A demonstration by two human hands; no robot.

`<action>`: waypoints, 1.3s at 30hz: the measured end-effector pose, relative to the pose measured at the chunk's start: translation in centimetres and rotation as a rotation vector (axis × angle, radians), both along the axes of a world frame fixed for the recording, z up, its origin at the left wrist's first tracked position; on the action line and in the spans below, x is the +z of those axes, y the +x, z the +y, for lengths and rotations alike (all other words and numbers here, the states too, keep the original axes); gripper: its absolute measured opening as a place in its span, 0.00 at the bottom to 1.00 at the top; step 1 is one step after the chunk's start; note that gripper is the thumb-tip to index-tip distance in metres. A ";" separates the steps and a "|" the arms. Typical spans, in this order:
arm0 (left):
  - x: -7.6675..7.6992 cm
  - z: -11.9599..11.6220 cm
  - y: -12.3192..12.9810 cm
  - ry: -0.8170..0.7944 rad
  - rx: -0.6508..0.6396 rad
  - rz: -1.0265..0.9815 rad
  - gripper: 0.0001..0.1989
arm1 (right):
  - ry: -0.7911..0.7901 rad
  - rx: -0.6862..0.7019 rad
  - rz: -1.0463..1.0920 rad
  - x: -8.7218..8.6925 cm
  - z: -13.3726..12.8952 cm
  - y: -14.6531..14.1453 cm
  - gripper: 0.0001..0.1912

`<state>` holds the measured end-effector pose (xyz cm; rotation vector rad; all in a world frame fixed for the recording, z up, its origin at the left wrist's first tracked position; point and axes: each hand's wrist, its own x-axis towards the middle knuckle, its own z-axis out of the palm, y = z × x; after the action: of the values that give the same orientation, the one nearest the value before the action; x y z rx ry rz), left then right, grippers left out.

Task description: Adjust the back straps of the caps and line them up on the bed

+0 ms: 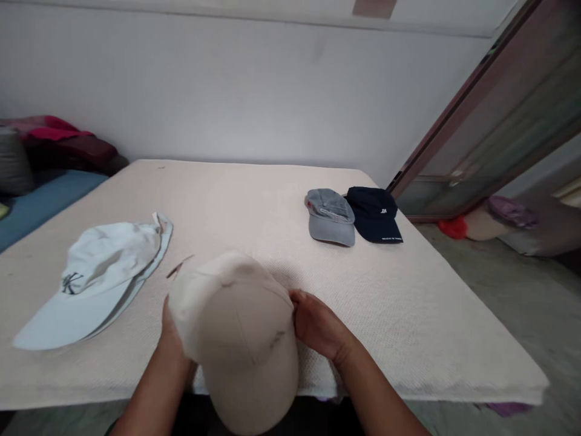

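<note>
A beige baseball cap is held between my two hands at the table's front edge, its brim pointing down toward me. My left hand grips its left side, with the fingers mostly hidden behind the cap. On the other side, my right hand pinches the cap's edge, fingers curled. To the left lie white caps, one apparently stacked on another, with a dark logo on the front. A grey cap and a navy cap sit side by side at the back right.
A cream textured cloth covers the table. Near the beige cap lies a thin dark item. Red and dark fabric is piled at the far left beside a blue surface. A wall stands behind, with a glass-panelled frame on the right.
</note>
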<state>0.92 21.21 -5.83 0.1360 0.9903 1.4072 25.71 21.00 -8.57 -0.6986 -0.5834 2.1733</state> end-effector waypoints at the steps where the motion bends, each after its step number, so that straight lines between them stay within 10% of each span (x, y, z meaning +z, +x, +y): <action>1: 0.0 0.2 -0.7 0.010 0.049 0.004 0.16 | 0.038 0.057 0.009 0.1 -0.2 0.1 0.17; 5: -0.1 0.7 -2.0 0.015 0.248 0.006 0.19 | 0.082 0.242 -0.003 0.3 -0.6 0.1 0.28; 8: 0.1 1.2 -1.7 -0.021 0.306 -0.033 0.22 | 0.072 0.134 -0.034 0.0 -0.1 0.0 0.27; 19: -0.9 0.2 2.3 0.046 -0.114 -0.314 0.19 | 0.216 -0.354 -0.077 -0.2 5.2 -0.9 0.18; 30: -1.6 0.5 2.2 -0.049 -0.064 -0.243 0.11 | 0.182 -0.764 -0.326 -2.4 18.7 1.5 0.13; 39: -1.7 0.4 2.5 -0.088 -0.046 -0.196 0.08 | 0.131 -0.802 -0.466 -5.5 19.7 2.1 0.18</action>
<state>3.37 21.61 -7.49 -0.0438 0.8791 1.3055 27.81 40.67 -14.09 -1.1425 -0.5433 1.2253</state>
